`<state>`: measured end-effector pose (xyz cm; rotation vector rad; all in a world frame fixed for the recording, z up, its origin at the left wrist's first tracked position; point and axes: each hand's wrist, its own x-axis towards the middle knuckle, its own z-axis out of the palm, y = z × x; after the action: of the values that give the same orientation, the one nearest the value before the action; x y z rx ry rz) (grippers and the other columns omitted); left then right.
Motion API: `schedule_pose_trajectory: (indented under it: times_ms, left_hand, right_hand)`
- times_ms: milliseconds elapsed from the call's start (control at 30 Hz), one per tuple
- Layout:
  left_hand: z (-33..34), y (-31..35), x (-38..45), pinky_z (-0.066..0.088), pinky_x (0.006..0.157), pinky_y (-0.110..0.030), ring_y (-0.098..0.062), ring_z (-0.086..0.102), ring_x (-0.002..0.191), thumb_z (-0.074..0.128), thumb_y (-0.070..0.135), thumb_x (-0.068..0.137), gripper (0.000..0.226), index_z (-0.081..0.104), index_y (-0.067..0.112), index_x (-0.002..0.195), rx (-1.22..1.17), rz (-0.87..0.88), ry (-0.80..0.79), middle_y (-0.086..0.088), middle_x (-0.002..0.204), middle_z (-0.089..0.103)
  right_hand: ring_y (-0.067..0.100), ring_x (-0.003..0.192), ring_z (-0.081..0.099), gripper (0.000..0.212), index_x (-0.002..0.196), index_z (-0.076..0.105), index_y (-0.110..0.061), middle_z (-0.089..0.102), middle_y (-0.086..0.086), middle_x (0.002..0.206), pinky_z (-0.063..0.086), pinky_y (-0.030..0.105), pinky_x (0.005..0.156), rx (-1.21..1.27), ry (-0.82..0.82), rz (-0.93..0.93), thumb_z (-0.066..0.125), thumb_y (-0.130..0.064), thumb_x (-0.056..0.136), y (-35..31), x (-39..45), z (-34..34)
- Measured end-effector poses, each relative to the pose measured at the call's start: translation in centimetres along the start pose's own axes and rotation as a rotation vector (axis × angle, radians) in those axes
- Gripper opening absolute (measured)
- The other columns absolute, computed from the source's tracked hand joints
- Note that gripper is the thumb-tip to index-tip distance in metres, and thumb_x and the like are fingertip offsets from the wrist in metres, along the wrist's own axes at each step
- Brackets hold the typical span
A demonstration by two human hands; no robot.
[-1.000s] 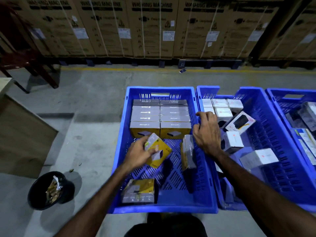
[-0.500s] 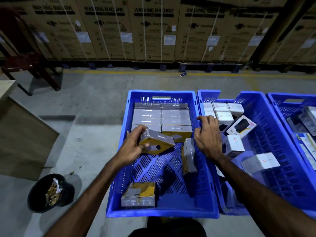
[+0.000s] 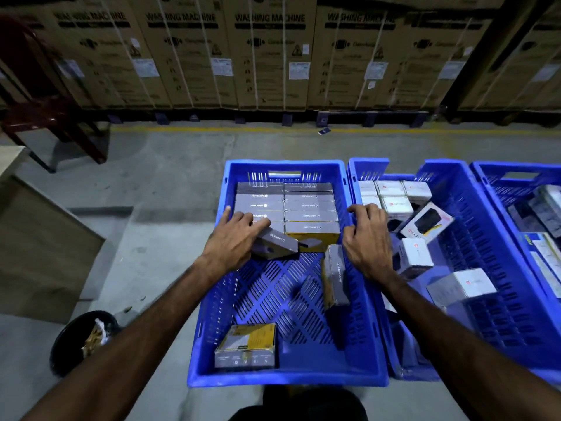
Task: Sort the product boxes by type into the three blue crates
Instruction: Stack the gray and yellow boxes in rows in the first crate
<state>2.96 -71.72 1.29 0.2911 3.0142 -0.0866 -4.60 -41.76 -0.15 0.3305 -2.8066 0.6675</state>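
Three blue crates stand side by side on the floor. The left crate (image 3: 209, 329) holds neat rows of grey-and-yellow boxes (image 3: 309, 208) at its far end. My left hand (image 3: 233, 241) grips one more grey-and-yellow box (image 3: 277, 243), tilted, at the front of the left row. Another such box (image 3: 335, 276) stands on edge by the right wall, and one (image 3: 247, 346) lies at the near end. My right hand (image 3: 368, 241) grips the rim between the left and middle crates. The middle crate (image 3: 498, 299) holds white boxes (image 3: 461, 285); the right crate (image 3: 485, 183) holds mixed boxes.
A black bin (image 3: 82, 341) with scraps sits on the concrete floor at the lower left. A wooden panel (image 3: 39, 247) stands at the left, a dark red chair (image 3: 51, 117) behind it. Stacked washing-machine cartons (image 3: 267, 56) line the back.
My left hand has carried the grey-and-yellow box forward from mid-crate to the front of the stacked rows and turned it grey side up. My right hand stays on the rim.
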Motion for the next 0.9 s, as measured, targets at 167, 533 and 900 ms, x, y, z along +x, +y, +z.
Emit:
schedule_pose_trajectory:
  times_ms: [167,533,900]
  left_hand:
    - [-1.5,-0.5,1.9,0.009,0.122,-0.071,-0.036,0.055,0.120,0.013,0.082,0.073,0.091,0.054,0.025,0.131,0.213,0.005,0.014,-0.011,0.116,0.062]
    - [-0.1,-0.7,1.6,0.000,0.122,-0.072,-0.035,0.046,0.132,0.042,0.081,0.078,0.084,0.073,0.017,0.122,0.318,-0.153,-0.058,-0.012,0.121,0.060]
    - [2.2,6.5,1.1,0.016,0.123,-0.070,-0.046,0.025,0.151,0.080,0.035,0.081,0.096,0.030,0.009,0.158,0.228,0.025,-0.041,-0.027,0.160,0.029]
  right_hand:
    - [0.027,0.112,0.048,0.038,0.126,0.059,-0.012,0.057,0.012,0.117,0.049,0.043,0.092,-0.012,-0.008,0.008,0.056,-0.015,0.088,-0.1,0.0,-0.1]
    - [0.026,0.114,0.048,0.039,0.128,0.058,-0.013,0.056,0.011,0.119,0.051,0.042,0.090,-0.013,-0.018,0.016,0.056,-0.016,0.089,-0.1,0.0,-0.1]
    - [0.025,0.109,0.047,0.037,0.124,0.059,-0.013,0.056,0.011,0.114,0.048,0.042,0.089,-0.007,-0.001,0.012,0.055,-0.015,0.087,-0.1,0.1,0.1]
